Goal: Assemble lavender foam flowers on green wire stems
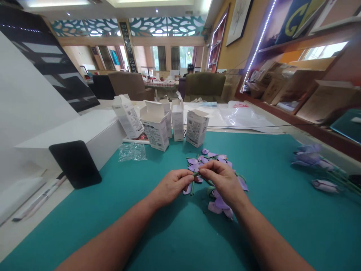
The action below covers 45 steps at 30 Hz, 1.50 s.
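Note:
Near the middle of the green mat, my left hand pinches a short green stem piece between thumb and fingers. My right hand meets it from the other side, its thumb and fingertips closed at the stem's end. Whatever else lies between the fingertips is too small to make out. Beyond and around both hands lies a loose pile of light purple petal pieces and green stems. Just below my right hand is a cluster of purple petals, partly covered by it.
Several open white boxes stand along the mat's far edge, beside a crumpled clear bag. A black tablet-like panel leans on a white box at left. Purple flowers with green stems lie at right.

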### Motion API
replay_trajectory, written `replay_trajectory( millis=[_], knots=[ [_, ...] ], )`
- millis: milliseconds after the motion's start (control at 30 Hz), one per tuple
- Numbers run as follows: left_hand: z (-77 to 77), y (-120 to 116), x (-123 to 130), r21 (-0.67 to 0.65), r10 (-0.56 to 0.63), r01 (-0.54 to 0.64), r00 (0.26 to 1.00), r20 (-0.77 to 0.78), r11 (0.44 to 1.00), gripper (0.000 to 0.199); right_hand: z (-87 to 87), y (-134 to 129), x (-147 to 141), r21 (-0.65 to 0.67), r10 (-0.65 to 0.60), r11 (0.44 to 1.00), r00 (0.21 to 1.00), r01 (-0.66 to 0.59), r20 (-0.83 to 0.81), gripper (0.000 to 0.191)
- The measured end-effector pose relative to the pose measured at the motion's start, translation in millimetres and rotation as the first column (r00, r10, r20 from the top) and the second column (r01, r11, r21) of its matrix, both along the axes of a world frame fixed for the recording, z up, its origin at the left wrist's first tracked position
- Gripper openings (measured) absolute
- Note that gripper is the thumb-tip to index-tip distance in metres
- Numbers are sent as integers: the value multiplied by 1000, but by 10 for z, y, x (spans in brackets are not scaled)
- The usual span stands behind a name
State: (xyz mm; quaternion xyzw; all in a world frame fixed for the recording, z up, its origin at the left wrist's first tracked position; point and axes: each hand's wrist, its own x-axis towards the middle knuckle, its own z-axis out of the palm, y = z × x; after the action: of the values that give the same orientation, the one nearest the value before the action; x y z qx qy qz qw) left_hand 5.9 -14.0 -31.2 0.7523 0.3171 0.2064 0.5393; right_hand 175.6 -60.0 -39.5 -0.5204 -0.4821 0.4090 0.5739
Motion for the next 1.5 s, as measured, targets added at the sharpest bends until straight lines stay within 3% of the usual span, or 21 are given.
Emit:
replay_trajectory(
  millis=[467, 800, 1000, 1100, 1167, 1200, 1300, 1400, 1500],
  knots=[
    [33, -73, 50, 116, 94, -89, 995, -44, 989, 31, -75, 7, -10, 27, -9, 1000, 993, 6, 118, 14],
    [1, -75, 54, 320, 123, -90, 989, -84, 943, 31, -68, -6, -33, 32, -26, 999, 984, 21, 177, 14],
    [-16, -70, 63, 321, 106, -67, 989, -104, 945, 31, -43, 13, 33, -45, 55, 998, 987, -48, 153, 17],
    [-16, -56, 62, 292, 107, -70, 988, -113, 954, 31, -21, 31, 148, -58, 67, 997, 964, -54, 258, 22],
    [-25, -37, 55, 261, 121, -87, 986, -117, 961, 32, -34, 52, 228, -27, -17, 999, 887, 34, 461, 20],
    [-32, -25, 50, 241, 132, -101, 985, -114, 965, 31, -52, 64, 260, -16, -55, 997, 808, 79, 586, 17],
    [-51, 3, 31, 189, 168, -148, 981, -98, 971, 35, -140, 98, 305, -53, -19, 989, 478, 137, 878, 11],
    [-56, 8, 19, 170, 178, -161, 980, -90, 972, 38, -237, 112, 285, -98, 57, 982, 244, 160, 968, 10],
    [-55, -1, 20, 153, 171, -156, 982, -85, 976, 37, -294, 111, 242, -97, 70, 977, 141, 191, 988, 11]
  ],
)
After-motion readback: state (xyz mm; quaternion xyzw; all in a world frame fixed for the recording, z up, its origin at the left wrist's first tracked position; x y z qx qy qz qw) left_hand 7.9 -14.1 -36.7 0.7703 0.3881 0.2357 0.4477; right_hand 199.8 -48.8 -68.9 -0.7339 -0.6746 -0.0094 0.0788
